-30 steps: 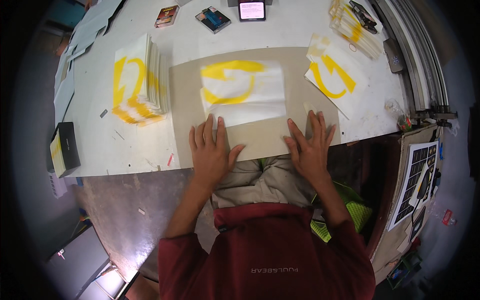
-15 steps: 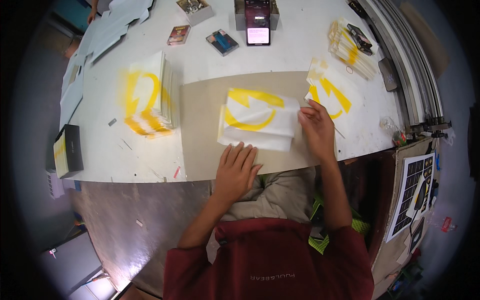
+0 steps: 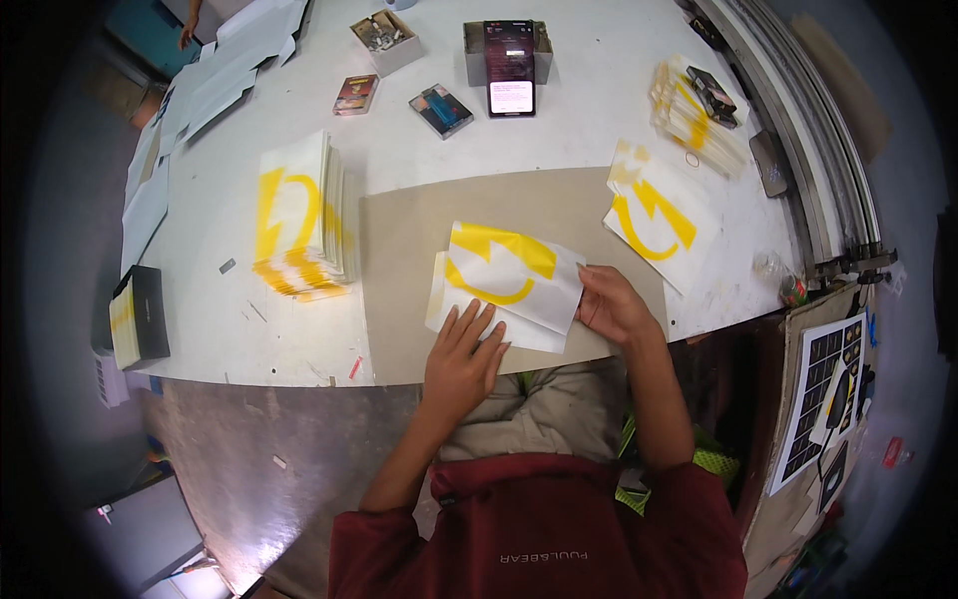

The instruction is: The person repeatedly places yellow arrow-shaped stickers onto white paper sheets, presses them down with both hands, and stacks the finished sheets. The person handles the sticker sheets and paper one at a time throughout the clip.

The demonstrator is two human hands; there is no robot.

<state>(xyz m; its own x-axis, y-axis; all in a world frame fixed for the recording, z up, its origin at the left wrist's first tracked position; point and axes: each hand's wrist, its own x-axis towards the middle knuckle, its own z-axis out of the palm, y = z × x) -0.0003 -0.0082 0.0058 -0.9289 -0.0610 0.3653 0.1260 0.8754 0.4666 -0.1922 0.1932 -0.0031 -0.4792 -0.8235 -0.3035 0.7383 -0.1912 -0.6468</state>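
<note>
A white folded sheet point(image 3: 504, 290) with a bold yellow print lies on the brownish mat point(image 3: 399, 215) in front of me; whether it is paper or a flat bag I cannot tell. My right hand point(image 3: 616, 304) pinches its right edge between thumb and fingers. Resting flat on its near left part is my left hand point(image 3: 463, 359), fingers stretched out. To the left stands a tall stack of similar folded pieces point(image 3: 299, 215). Beyond my right hand lies another white piece with yellow print point(image 3: 654, 205), partly over the mat's edge.
A phone point(image 3: 511, 70) leans on a grey box at the back. Nearby are a blue-and-black pack point(image 3: 440, 110), a red pack point(image 3: 355, 95) and an open box point(image 3: 384, 42). More printed pieces point(image 3: 689, 110) lie far right beside metal rails point(image 3: 813, 130). A black box point(image 3: 140, 316) stands far left.
The sheet has come nearer to me and turned slightly, its right end lower. My right hand has moved down with it, while my left hand stays on its near side.
</note>
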